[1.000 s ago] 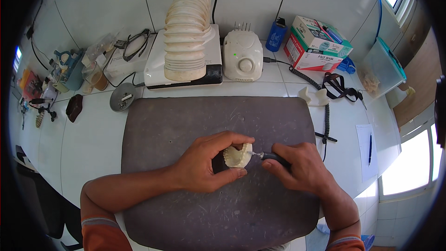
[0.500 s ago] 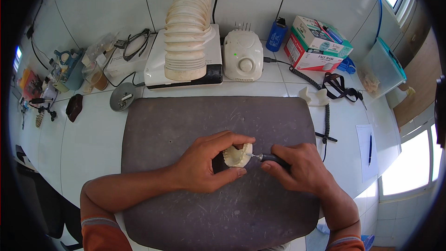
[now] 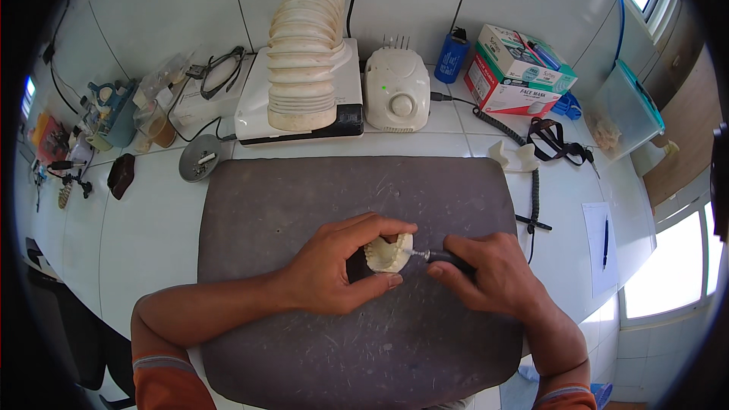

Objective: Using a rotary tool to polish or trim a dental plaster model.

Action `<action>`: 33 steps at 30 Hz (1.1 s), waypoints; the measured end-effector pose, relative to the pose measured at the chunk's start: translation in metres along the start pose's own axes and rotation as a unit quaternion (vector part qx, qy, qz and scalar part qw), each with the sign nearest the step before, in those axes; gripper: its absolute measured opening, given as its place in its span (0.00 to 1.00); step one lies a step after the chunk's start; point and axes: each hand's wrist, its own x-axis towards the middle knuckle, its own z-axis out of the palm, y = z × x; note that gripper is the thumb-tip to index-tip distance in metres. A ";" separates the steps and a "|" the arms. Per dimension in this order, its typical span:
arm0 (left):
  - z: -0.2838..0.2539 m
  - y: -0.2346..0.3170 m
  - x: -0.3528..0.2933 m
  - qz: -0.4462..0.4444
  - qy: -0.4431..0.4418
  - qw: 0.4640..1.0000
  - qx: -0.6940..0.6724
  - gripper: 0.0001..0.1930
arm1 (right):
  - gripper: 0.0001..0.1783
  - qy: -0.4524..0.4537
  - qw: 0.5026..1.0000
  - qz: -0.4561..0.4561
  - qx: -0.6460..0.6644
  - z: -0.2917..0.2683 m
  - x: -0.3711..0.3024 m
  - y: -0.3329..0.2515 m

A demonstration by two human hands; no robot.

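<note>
My left hand is closed round a cream-coloured dental cast, thumb on its near edge and fingers along its far edge. A row of teeth shows along the curve of the cast. In my right hand is a dark rotary handpiece, gripped like a pen and pointing left. Its thin metal bur meets the right side of the cast. Both hands are over a brown work mat. The fingers of my right hand partly cover the handpiece.
Behind the mat stand a white machine with a ribbed duct, a handpiece control unit, a blue can and stacked boxes. A coiled cord runs down the right. A round grey dish sits at the mat's far left corner.
The bur tip has shifted very slightly against the cast. Both hands keep their grips and places.
</note>
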 end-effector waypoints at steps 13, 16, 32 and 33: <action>-0.002 0.002 -0.001 -0.019 -0.018 0.999 -0.022 0.32 | 0.25 0.000 1.000 0.007 0.004 -0.002 0.000 -0.001; -0.001 0.000 0.000 -0.001 -0.010 1.000 -0.014 0.32 | 0.26 0.009 1.000 0.017 0.003 -0.002 0.001 0.000; -0.001 0.000 -0.001 -0.011 -0.015 0.999 -0.027 0.32 | 0.26 0.002 0.999 0.037 0.000 -0.003 0.001 0.000; -0.001 0.000 -0.001 -0.012 -0.013 0.999 -0.030 0.32 | 0.26 0.001 1.000 0.024 0.004 -0.004 0.000 0.000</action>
